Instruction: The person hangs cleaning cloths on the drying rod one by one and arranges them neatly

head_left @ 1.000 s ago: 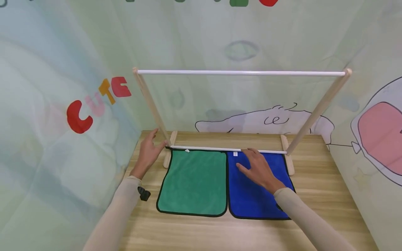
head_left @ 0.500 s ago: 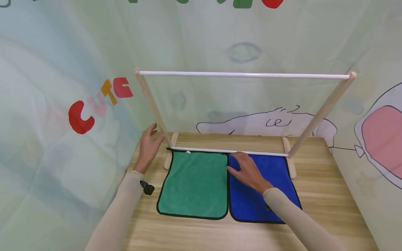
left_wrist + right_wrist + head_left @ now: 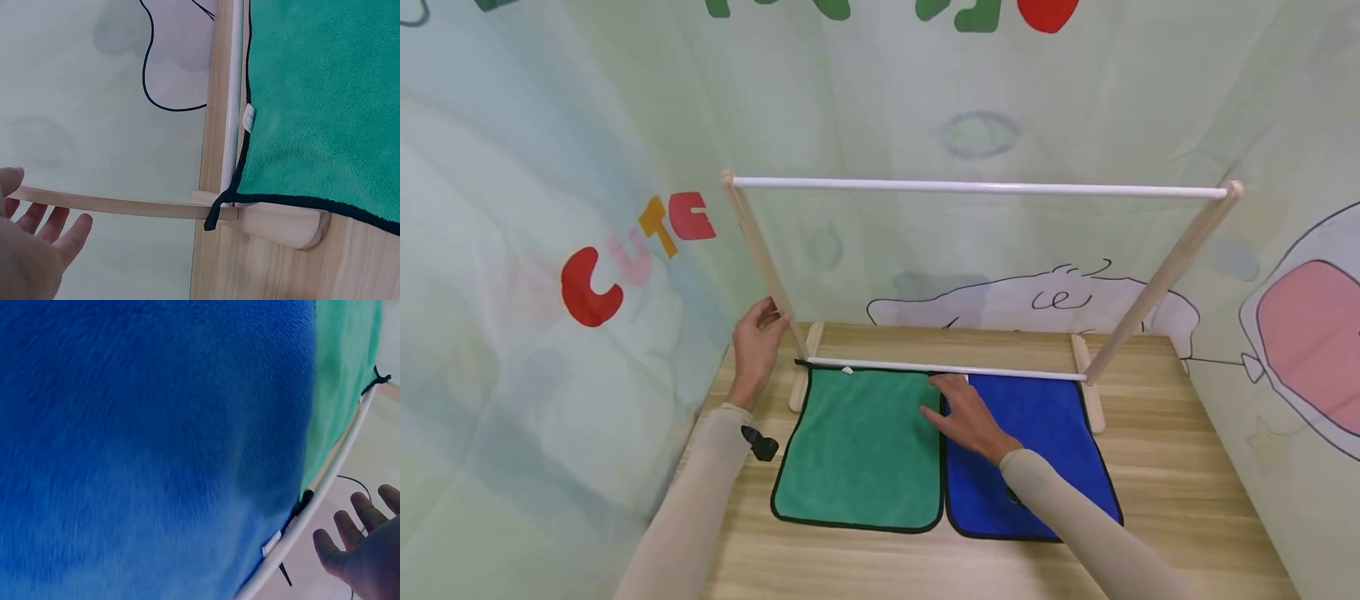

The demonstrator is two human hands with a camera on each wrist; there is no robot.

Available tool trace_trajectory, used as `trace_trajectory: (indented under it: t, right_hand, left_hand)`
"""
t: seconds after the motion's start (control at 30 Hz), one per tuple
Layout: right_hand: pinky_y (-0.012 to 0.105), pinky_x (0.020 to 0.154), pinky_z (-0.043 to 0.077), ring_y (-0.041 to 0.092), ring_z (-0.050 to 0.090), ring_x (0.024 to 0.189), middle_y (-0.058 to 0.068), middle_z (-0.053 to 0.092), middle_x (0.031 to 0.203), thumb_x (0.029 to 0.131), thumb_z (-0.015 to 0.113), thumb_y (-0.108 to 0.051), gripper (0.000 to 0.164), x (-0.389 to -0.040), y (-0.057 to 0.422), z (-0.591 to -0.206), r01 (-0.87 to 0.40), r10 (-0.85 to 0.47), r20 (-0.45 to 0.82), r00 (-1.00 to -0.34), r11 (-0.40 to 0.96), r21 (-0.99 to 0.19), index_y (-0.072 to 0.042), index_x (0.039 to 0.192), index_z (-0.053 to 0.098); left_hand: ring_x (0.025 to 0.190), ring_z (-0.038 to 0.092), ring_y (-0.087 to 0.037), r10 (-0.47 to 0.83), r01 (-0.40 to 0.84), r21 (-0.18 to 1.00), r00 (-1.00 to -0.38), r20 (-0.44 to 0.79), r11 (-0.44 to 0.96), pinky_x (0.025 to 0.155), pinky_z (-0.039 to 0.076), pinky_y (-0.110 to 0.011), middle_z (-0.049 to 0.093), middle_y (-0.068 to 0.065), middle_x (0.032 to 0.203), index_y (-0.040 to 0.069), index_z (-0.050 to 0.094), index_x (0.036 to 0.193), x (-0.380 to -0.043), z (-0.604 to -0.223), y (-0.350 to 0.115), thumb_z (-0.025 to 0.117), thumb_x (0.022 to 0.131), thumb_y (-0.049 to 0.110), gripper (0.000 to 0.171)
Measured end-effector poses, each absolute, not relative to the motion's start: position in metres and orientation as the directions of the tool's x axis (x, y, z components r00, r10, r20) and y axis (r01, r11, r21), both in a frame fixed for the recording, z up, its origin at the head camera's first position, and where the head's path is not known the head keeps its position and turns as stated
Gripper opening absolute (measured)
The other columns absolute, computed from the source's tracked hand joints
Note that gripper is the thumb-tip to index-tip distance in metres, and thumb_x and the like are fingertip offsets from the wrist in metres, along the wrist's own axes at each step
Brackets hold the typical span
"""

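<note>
A wooden rack with two white rods stands upright on the table. At its left post [image 3: 767, 267], my left hand [image 3: 755, 346] has thumb and fingers on either side of the wood. The left wrist view shows the post [image 3: 137, 206] passing between them. A green towel [image 3: 857, 458] with black edging lies flat in front of the lower rod [image 3: 880, 367]. Beside it lies a blue towel [image 3: 1052, 433], also black-edged. My right hand [image 3: 967, 418] is over the towels' meeting edges, near the lower rod, fingers loosely spread and holding nothing.
The upper rod [image 3: 970, 187] spans the posts high above the table [image 3: 820, 558]. Wooden feet [image 3: 1096, 400] support the rack. Printed cloth walls [image 3: 610, 433] enclose the left, right and back. A black loop [image 3: 215, 215] sticks out from the green towel's corner.
My left hand has moved right, up to the left post, its thumb now at the wood. My right hand has slid left along the lower rod, from the blue towel to its border with the green.
</note>
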State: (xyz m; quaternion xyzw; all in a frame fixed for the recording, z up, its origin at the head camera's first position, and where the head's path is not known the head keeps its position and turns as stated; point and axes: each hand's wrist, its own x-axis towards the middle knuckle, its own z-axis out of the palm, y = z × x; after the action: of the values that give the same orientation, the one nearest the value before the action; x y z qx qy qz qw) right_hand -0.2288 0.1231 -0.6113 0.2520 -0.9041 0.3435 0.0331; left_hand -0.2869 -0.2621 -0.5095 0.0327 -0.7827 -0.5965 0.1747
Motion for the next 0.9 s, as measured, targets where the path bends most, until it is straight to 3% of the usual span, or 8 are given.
trace_trajectory:
  t: [0.2, 0.57, 0.9]
  right_hand:
    - [0.063, 0.119, 0.045, 0.043, 0.052, 0.146, 0.022, 0.059, 0.154, 0.106, 0.077, -0.03, 0.057, -0.232, 0.112, -0.622, -0.458, -0.437, 0.207, -0.875, 0.611, -0.646, 0.002, 0.151, 0.062]
    - [0.065, 0.114, 0.048, 0.044, 0.053, 0.143, 0.022, 0.06, 0.152, 0.105, 0.077, -0.029, 0.056, -0.235, 0.1, -0.634, -0.463, -0.442, 0.219, -0.87, 0.576, -0.674, 0.001, 0.149, 0.063]
    - [0.064, 0.121, 0.043, 0.043, 0.047, 0.15, 0.02, 0.055, 0.159, 0.107, 0.075, -0.032, 0.057, -0.228, 0.109, -0.629, -0.39, -0.422, 0.152, -0.894, 0.564, -0.728, -0.002, 0.154, 0.06]
  left_hand:
    - [0.131, 0.065, -0.031, -0.294, 0.145, 0.955, -0.93, 0.221, 0.26, 0.092, 0.058, -0.017, 0.067, -0.021, 0.141, 0.002, 0.064, 0.152, -0.292, -0.513, -0.256, 0.073, 0.11, 0.017, 0.046]
    - [0.107, 0.068, -0.008, -0.318, 0.15, 0.941, -0.915, 0.249, 0.304, 0.084, 0.061, -0.017, 0.073, -0.024, 0.129, 0.003, 0.071, 0.145, -0.296, -0.51, -0.26, 0.072, 0.11, 0.017, 0.039]
    - [0.111, 0.07, -0.012, -0.317, 0.102, 0.952, -0.928, 0.196, 0.289, 0.088, 0.062, -0.02, 0.073, -0.023, 0.133, 0.009, 0.069, 0.151, -0.296, -0.507, -0.259, 0.071, 0.11, 0.021, 0.043]
